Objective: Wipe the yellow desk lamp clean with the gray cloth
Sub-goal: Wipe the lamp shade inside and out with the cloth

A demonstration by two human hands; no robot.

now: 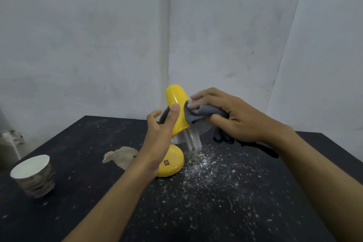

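Note:
The yellow desk lamp (175, 97) stands on a dark table (225, 202), its round yellow base (173, 163) bearing a red switch and its white bulb (193, 144) pointing down. My right hand (231, 116) grips the gray cloth (198, 115) and presses it against the right side of the lamp head. My left hand (160, 133) is at the head's left side, thumb against the yellow shell, fingers relaxed. The lamp's neck is hidden behind my left hand.
White dust and crumbs (206, 165) are scattered over the table in front of the lamp. A crumpled beige scrap (120, 156) lies left of the base. A paper cup (34, 175) stands near the left edge. Grey walls close in behind.

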